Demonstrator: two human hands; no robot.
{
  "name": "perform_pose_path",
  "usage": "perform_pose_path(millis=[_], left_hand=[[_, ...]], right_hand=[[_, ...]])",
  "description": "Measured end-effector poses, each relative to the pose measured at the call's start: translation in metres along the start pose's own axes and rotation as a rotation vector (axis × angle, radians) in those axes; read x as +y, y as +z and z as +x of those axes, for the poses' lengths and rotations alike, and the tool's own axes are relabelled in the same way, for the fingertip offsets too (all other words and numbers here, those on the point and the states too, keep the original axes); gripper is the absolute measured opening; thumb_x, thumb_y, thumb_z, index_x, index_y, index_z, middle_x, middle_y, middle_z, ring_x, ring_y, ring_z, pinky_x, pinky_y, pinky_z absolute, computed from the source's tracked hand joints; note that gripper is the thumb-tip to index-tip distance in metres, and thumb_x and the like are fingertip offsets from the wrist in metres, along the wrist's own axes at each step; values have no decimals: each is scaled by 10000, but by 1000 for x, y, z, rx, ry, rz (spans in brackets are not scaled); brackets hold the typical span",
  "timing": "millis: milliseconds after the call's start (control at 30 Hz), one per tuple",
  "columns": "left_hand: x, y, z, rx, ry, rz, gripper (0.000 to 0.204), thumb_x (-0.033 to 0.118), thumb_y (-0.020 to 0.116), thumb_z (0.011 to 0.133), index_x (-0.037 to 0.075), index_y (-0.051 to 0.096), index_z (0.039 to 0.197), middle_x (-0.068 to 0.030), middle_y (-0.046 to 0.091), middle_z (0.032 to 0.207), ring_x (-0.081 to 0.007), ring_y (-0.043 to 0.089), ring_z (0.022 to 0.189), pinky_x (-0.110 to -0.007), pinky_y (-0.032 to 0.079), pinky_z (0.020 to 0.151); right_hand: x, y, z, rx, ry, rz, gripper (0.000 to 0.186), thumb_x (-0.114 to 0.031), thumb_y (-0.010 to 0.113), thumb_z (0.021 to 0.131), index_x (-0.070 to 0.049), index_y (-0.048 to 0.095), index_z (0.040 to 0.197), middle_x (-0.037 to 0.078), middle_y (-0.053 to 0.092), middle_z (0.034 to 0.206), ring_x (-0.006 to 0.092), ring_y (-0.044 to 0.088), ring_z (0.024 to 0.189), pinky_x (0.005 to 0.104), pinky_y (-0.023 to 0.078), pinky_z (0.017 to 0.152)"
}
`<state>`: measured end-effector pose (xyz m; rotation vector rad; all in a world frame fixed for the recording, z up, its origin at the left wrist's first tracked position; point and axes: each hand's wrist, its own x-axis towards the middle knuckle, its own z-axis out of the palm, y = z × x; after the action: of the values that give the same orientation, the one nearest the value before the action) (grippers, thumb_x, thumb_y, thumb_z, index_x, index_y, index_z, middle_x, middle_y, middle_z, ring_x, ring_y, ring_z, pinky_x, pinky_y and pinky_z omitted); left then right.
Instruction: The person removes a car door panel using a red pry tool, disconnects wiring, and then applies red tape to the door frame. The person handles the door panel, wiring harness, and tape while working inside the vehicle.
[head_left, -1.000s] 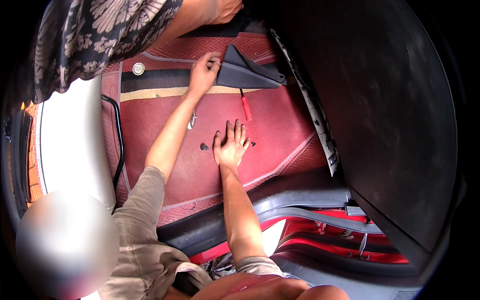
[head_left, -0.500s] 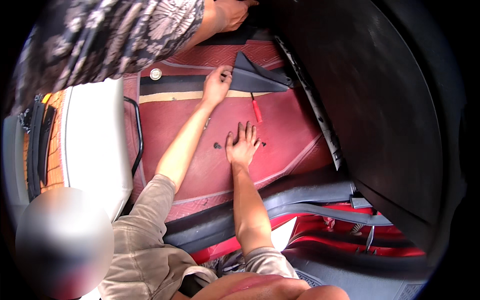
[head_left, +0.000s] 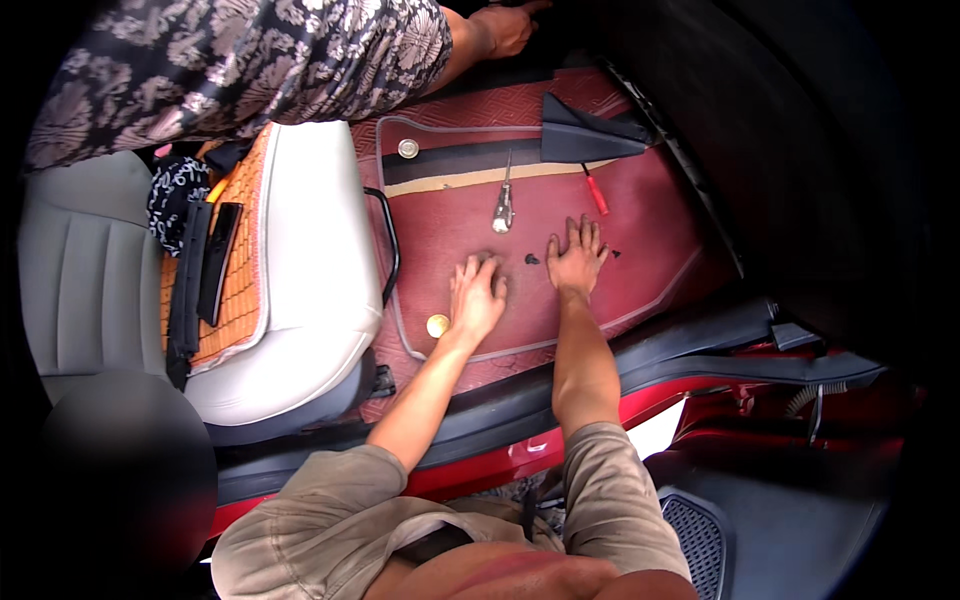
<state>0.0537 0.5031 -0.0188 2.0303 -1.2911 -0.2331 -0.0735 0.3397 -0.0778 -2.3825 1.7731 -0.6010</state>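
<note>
Left grip [head_left: 479,298] drew back, 2 screwdrivers [head_left: 598,196] lying ahead.

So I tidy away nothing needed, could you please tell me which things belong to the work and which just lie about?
Likely the work's:
- red screwdriver
- other screwdriver
- dark panel
- small black bits beside the right hand

Seemingly lying about, on the seat:
- patterned cloth
- perhaps dark strips

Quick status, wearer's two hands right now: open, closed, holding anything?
Left hand: open, loosely bent, nothing visible in it.
Right hand: open, spread palm-down on the red mat, no object visible.
</note>
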Motion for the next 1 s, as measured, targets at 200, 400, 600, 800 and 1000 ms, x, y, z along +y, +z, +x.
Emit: perform_pose_path(millis=[200, 400, 600, 800, 1000], left_hand=[[6, -31, -2, -203, 63, -125, 294, 179, 617, 860, 46, 620, 1122, -164, 588, 1135, -402, 538, 1089, -477, 455, 942], [22, -18, -5, -228, 213, 28, 271, 190, 607, 875, 58, 629, 1111, -132, 593, 1144, -369, 543, 1094, -479, 453, 944], [35, -13, -12, -296, 273, 80, 270, 205, 607, 879, 68, 638, 1109, -121, 598, 1151, -344, 535, 1116, -496, 443, 952], [37, -13, -11, -297, 285, 73, 277, 192, 616, 874, 59, 639, 1116, -134, 595, 1118, -358, 539, 1062, -468, 454, 922], [27, -5, -14, -316, 270, 93, 275, 210, 604, 880, 61, 632, 1109, -136, 586, 1142, -360, 520, 1112, -492, 433, 958]], right_hand=[[12, 11, 7, 36, -43, -67, 552, -434, 529, 895, -165, 516, 1377, 81, 389, 1516, 286, 276, 1437, 593, 207, 1138], [-5, 3, -3, -14, 2, 10, 552, -431, 523, 899, -153, 519, 1376, 88, 370, 1529, 290, 268, 1442, 593, 196, 1143], [0, 1, 0, 8, 7, 36, 553, -421, 533, 888, -141, 530, 1366, 91, 378, 1523, 295, 270, 1440, 587, 195, 1144], [0, 0, 2, 14, -3, 28, 552, -421, 527, 892, -145, 524, 1370, 91, 367, 1531, 297, 268, 1440, 591, 189, 1145], [-2, 2, 0, 21, -10, 14, 555, -426, 517, 897, -148, 515, 1378, 92, 371, 1531, 296, 272, 1440, 594, 184, 1144]])
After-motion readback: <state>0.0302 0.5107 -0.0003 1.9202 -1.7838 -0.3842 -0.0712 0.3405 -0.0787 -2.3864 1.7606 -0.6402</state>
